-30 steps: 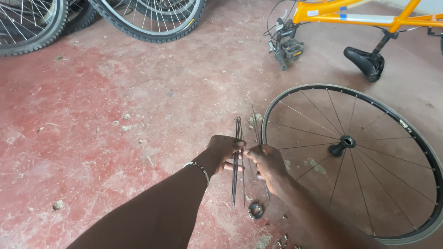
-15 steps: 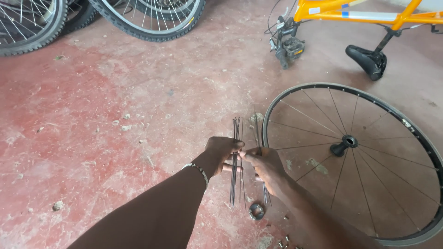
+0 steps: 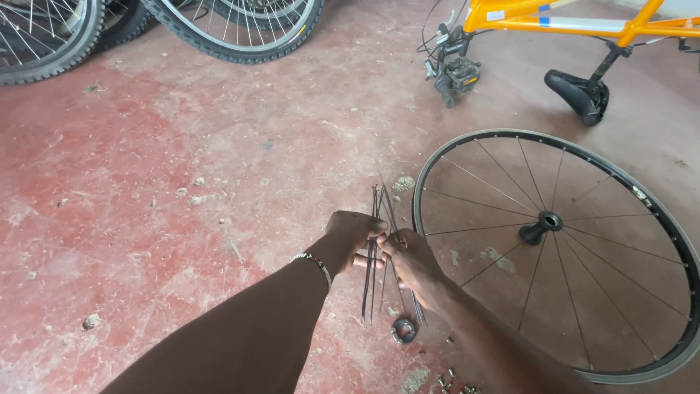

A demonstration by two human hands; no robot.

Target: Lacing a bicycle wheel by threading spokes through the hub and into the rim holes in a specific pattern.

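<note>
Your left hand [image 3: 355, 232] and right hand [image 3: 410, 259] both grip closed on 1 bundle of thin metal spokes [image 3: 376, 255], held upright above the red floor [image 3: 182, 182], just beside the bare wheel rim [image 3: 437, 157]. Small metal ring [image 3: 403, 330] lies below.

the floor [image 3: 182, 168] is seen in a patchy worn red, faded to pale grey-pink in streaks, speckled with small light pebbles. at 3 o'clock a bare wheel [image 3: 558, 252] is laid out with a black rim, thin silver spokes and a dark hub. the bundle of spokes [image 3: 375, 255] at centre is shown dark grey, nearly black. a silver beaded bracelet [image 3: 313, 264] is worn on the left wrist. a small grey metal ring [image 3: 403, 330] is spotted at 6 o'clock. at 1 o'clock a bright orange bike frame [image 3: 583, 22] with a black saddle [image 3: 580, 93] is seen. black knobbly tyres [image 3: 233, 33] are lined up at 11 o'clock.
</note>
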